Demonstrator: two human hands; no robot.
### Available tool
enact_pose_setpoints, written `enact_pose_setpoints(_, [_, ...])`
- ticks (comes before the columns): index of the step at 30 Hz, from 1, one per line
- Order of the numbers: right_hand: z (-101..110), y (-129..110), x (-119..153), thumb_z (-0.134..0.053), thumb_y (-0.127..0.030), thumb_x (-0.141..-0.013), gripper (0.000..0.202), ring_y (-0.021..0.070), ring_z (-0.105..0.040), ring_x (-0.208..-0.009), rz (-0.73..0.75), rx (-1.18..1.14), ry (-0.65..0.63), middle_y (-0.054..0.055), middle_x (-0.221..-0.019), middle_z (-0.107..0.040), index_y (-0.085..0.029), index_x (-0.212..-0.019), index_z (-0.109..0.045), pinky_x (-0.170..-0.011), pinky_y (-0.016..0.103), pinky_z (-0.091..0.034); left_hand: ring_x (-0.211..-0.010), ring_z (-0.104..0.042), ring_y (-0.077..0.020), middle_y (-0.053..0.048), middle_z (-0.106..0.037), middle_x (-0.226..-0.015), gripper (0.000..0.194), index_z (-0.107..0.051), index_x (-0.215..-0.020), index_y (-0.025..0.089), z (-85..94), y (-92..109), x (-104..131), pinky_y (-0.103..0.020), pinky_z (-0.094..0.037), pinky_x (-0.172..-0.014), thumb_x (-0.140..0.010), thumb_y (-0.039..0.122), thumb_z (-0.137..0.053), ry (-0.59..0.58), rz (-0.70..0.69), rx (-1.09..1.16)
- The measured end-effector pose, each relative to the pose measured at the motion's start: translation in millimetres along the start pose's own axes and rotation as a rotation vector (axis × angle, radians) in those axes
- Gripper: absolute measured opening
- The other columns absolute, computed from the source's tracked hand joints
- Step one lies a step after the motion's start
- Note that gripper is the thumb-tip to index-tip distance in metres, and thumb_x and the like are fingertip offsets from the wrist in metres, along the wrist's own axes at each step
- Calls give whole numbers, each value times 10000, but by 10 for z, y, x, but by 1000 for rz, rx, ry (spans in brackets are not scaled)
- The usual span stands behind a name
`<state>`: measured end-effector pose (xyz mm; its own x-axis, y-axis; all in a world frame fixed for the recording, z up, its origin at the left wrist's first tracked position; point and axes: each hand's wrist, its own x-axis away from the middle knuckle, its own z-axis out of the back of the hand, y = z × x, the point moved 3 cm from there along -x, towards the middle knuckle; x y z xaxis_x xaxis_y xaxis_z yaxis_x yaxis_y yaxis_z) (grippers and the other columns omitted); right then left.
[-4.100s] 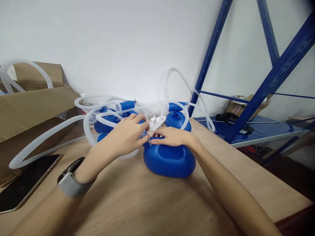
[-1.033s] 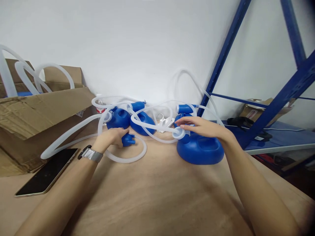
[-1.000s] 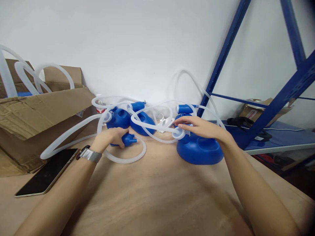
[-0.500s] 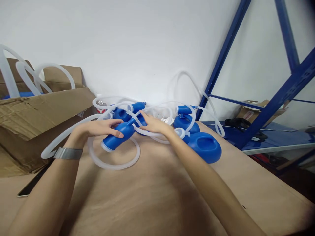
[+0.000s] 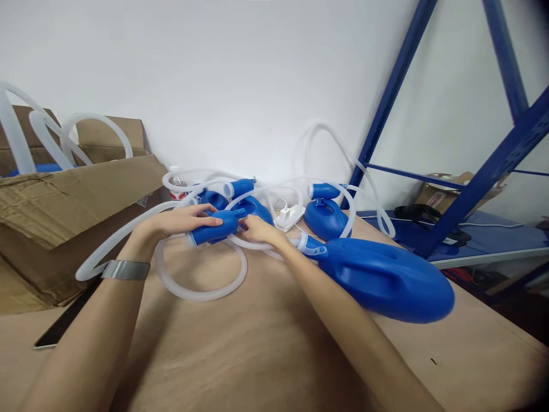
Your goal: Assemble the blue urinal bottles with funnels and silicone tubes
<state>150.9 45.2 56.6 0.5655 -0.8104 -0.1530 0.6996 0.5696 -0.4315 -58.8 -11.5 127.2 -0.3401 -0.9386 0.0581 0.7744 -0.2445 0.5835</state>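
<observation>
My left hand (image 5: 189,220) is wrapped over a blue plastic cup-shaped urinal head (image 5: 214,228), its pale rim facing left and its narrow spout pointing right. At that spout my right hand (image 5: 258,229) is closed, with fingertips pinched on the translucent hose (image 5: 244,242); the exact joint is hidden by the fingers. A large blue urinal bottle (image 5: 386,280) with a moulded grip lies tilted just beyond my right forearm. Its neck, with a pale collar, points left. A loop of hose (image 5: 201,296) lies on the table below my left hand.
More blue bottles (image 5: 328,220) and heads (image 5: 242,187) with coiled hoses stand along the wall. A cardboard box (image 5: 86,194) holding hoses is at left, above a dark flat device (image 5: 64,320). A white power strip (image 5: 291,217) lies behind; blue shelving (image 5: 394,86) rises at right.
My left hand has raised the blue head and turned it more level. My right fingers have closed near its spout. The large bottle has shifted right and nearer, swinging round.
</observation>
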Motion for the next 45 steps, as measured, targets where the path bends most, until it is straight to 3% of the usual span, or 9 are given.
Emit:
enact_pose_setpoints(5, [134, 29, 148, -517, -273, -1008, 178, 236, -682, -909, 32, 23, 76, 87, -1005, -740, -172, -996, -664, -789, 312, -465, -1225, -663, -341, -60, -704, -1328, 767, -602, -1427, 322, -4, 122, 20, -366, -572, -974, -784, 739, -639, 20, -12, 2])
enact_pose_setpoints(14, [525, -137, 365, -487, -275, -1022, 177, 232, -670, -910, 84, 53, 141, 82, -1042, -727, -179, -1077, -625, -824, 337, -478, -1195, -667, -306, -46, -655, -1363, 791, -493, -1483, 392, 40, 234, 81, -355, -589, -957, -791, 732, -673, 73, -98, 172])
enact_pose_setpoints(18, [690, -175, 475, -472, -246, -1049, 260, 234, -666, -1020, 151, 93, 184, 97, -1167, -717, -180, -1255, -617, -906, 343, -480, -1173, -679, -302, -39, -676, -1341, 790, -483, -1491, 393, 55, 243, 89, -356, -590, -961, -799, 711, -692, 36, -142, 221])
enact_pose_setpoints(21, [841, -154, 594, -439, -216, -1068, 352, 266, -643, -1138, 123, 239, 296, 136, -1274, -671, -195, -1390, -579, -953, 368, -476, -1198, -661, -333, -44, -700, -1295, 780, -578, -1439, 368, 63, 233, 77, -400, -562, -1023, -768, 747, -695, 65, -124, 135])
enact_pose_setpoints(25, [1066, -114, 789, -400, -184, -1066, 404, 259, -642, -1057, 117, 345, 431, 120, -1156, -647, -225, -1427, -576, -898, 361, -495, -1246, -628, -365, -64, -676, -1350, 798, -630, -1425, 344, 53, 230, 51, -449, -533, -1073, -759, 781, -675, 124, -123, 71])
enact_pose_setpoints(29, [1212, -93, 946, -394, -179, -1056, 412, 241, -631, -1036, 161, 295, 447, 82, -1112, -626, -274, -1414, -574, -911, 357, -496, -1242, -636, -348, -47, -661, -1410, 807, -599, -1459, 350, 62, 252, 57, -413, -577, -1019, -773, 769, -675, 154, -170, 203])
enact_pose_setpoints(35, [1222, -75, 1007, -387, -171, -1051, 427, 263, -618, -1053, 113, 358, 456, 94, -1128, -619, -276, -1433, -549, -897, 371, -487, -1280, -605, -364, -21, -658, -1433, 826, -590, -1476, 361, 93, 400, 148, -412, -557, -1048, -769, 781, -672, 189, -233, 127])
enact_pose_setpoints(40, [1152, -59, 996, -384, -178, -1057, 430, 268, -614, -1061, 81, 369, 438, 97, -1144, -613, -281, -1444, -542, -868, 357, -482, -1409, -508, -372, 15, -567, -1551, 754, -557, -1503, 402, 8, 518, 132, -456, -441, -1179, -838, 750, -632, 167, -255, -14])
enact_pose_setpoints(45, [1128, -7, 985, -391, -199, -1049, 391, 260, -608, -1024, 106, 310, 458, 100, -1097, -614, -232, -1387, -585, -912, 370, -464, -1421, -501, -383, 35, -555, -1563, 738, -547, -1512, 407, -45, 566, 96, -452, -442, -1175, -869, 769, -561, 188, -257, -64])
